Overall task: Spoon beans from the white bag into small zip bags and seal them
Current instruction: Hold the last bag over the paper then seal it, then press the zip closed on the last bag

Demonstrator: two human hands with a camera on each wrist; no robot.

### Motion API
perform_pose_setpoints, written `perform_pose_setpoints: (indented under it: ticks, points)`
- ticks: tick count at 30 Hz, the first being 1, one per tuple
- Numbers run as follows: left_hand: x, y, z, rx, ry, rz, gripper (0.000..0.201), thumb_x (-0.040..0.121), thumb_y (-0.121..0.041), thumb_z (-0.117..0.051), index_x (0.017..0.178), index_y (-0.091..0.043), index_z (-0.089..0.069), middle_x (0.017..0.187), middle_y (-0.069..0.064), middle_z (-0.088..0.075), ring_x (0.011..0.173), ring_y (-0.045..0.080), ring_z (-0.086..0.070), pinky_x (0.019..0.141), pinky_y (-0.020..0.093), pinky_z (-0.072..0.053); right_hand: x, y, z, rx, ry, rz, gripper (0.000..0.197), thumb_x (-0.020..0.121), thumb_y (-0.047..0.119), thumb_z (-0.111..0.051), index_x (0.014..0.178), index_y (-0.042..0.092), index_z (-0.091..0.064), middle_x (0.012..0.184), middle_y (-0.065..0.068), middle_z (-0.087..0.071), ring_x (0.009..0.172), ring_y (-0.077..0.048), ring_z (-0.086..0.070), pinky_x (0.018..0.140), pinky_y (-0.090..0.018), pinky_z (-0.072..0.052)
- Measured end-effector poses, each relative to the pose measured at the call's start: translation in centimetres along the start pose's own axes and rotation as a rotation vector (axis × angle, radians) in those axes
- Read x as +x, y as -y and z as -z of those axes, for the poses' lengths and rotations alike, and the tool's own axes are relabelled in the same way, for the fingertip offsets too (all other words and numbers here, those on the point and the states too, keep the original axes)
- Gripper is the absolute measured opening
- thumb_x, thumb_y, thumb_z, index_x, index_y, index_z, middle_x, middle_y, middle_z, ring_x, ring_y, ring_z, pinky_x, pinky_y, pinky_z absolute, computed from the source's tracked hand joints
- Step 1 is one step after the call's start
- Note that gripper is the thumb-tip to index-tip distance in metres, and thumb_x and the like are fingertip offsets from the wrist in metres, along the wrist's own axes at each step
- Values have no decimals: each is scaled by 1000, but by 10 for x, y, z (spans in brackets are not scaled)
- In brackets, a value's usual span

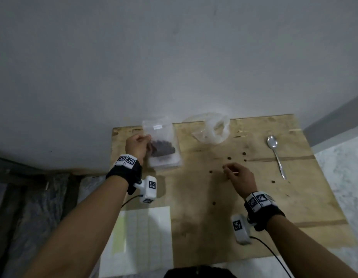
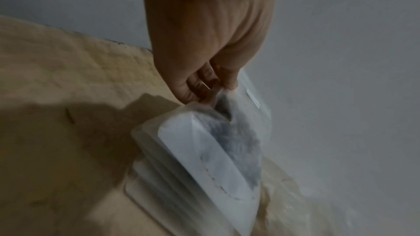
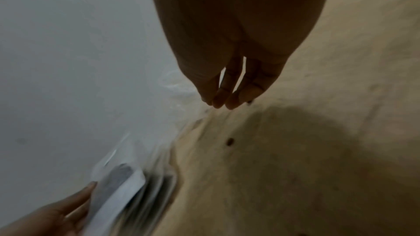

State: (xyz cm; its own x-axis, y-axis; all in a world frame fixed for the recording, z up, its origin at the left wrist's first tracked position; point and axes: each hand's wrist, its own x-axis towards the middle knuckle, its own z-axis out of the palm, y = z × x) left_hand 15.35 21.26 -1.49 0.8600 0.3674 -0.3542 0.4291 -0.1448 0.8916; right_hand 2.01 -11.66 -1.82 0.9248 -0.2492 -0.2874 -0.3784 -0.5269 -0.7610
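Holding a filled zip bag (image 1: 161,145) pinched in left hand (image 1: 136,146) at table's (image 1: 254,207) far left corner; right hand (image 1: 239,174), fingertips together, over spilled beans (image 1: 229,157). Sealing likely next.

Two hands are in view, the left hand (image 1: 136,146) and the right hand (image 1: 239,175). There is one spoon (image 1: 276,153), one white bag (image 1: 211,129), one filled zip bag (image 1: 161,145), and about eight loose beans (image 1: 229,157) scattered on one board (image 1: 254,207).

Left hand (image 1: 136,145) pinching, arm outstretched; right hand (image 1: 240,176) lower, fingers loosely together.
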Motion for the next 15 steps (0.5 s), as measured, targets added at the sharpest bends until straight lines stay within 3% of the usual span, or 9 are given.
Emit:
perform_pose_setpoints:
  ticks: [4, 7, 9, 12, 15]
  points:
    - [13, 9, -2, 223, -54, 3, 4, 86, -18, -75, 87, -14, -74, 92, 10, -75, 87, 28, -69, 82, 34, -55, -11, -16, 5, -66, 18, -3, 11, 96, 23, -62, 101, 22, -72, 92, 5, -70, 84, -11, -65, 74, -22, -49]
    - [17, 9, -3, 246, -40, -27, 17, 86, -21, -75, 101, -13, -76, 99, 10, -75, 95, 30, -70, 89, 38, -57, -18, -27, 8, -85, 30, 4, 10, 96, 21, -62, 98, 25, -70, 93, 5, -70, 84, -7, -64, 71, -17, -47]
    - [15, 6, -3, 296, -8, -66, 25, 89, -23, -72, 112, -12, -74, 107, 10, -74, 101, 27, -69, 93, 30, -52, -22, -31, 11, -102, 34, 11, 10, 96, 21, -62, 96, 27, -70, 91, 6, -70, 83, -6, -64, 70, -14, -45]
    - [6, -1, 3, 357, 5, -60, 34, 94, -25, -65, 124, -12, -68, 119, 11, -70, 111, 28, -64, 95, 27, -46, -24, -36, 14, -126, 30, 24, 10, 95, 20, -64, 95, 29, -69, 90, 7, -70, 83, -7, -63, 69, -10, -42]
    - [-19, 2, 18, 359, -54, -39, 27, 93, -23, -62, 117, -14, -69, 114, 12, -70, 106, 31, -64, 90, 31, -47, -24, -36, 12, -153, 37, 77, 10, 93, 18, -66, 97, 25, -71, 89, 8, -69, 82, -8, -63, 70, -10, -42]
